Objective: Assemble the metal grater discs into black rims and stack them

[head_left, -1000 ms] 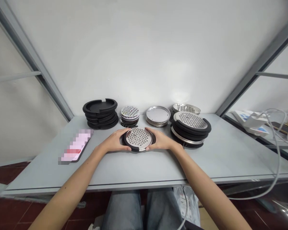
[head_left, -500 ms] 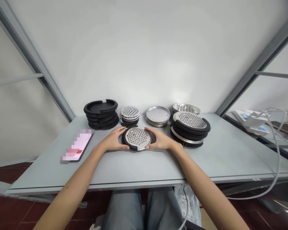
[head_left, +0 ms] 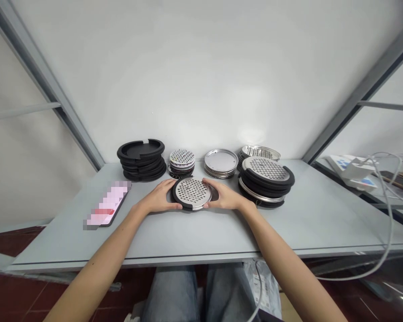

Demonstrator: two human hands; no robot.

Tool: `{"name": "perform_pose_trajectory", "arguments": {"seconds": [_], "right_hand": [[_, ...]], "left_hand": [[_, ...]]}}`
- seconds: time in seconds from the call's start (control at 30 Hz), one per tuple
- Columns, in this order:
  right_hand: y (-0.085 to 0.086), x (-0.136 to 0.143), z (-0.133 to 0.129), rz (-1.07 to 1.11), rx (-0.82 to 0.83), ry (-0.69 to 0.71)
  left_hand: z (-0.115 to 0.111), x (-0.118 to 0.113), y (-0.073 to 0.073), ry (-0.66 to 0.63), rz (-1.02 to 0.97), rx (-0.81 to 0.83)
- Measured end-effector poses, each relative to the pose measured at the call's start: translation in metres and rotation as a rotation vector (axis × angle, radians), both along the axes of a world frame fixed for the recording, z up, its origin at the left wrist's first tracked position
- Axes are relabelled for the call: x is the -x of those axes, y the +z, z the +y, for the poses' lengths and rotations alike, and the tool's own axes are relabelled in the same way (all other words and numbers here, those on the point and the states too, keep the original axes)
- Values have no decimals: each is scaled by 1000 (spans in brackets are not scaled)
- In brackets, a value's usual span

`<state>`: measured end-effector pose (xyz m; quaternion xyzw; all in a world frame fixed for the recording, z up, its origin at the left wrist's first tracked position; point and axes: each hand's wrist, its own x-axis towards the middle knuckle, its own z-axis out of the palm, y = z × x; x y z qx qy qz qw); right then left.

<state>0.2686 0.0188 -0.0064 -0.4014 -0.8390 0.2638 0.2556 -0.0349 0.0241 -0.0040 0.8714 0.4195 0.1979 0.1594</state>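
Note:
A round perforated metal disc (head_left: 192, 192) in a black rim lies on the grey table between my hands. My left hand (head_left: 159, 197) grips its left side, thumb at the front edge and fingers at the back. On the right side, my right hand (head_left: 223, 195) holds it the same way. Behind stand a stack of black rings (head_left: 143, 161), a small stack of dotted round boards (head_left: 182, 162) and a stack of plain metal discs (head_left: 221, 162). A taller stack of black-rimmed perforated discs (head_left: 267, 179) is at the right.
A phone (head_left: 109, 205), partly pixelated, lies at the left on the table (head_left: 195, 241). More shiny perforated metal pieces (head_left: 260, 151) sit behind the tall stack. White cables (head_left: 387, 223) hang at the right, near a white box (head_left: 351, 172). A white wall stands behind.

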Motion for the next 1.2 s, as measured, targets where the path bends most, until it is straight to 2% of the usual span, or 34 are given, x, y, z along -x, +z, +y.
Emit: {"name": "perform_pose_trajectory", "arguments": {"seconds": [0.3,0.63,1.2], "right_hand": [[-2,1,2,-31,-35,-13],[-2,0,2,-44,-11,-12],[-3,-1,2,-29,20,-22]], "left_hand": [[-3,-5,6,-36,0,-13],[-4,-5,5,-50,-9,-26],[-7,-8,9,-28,-11,-13]]}}
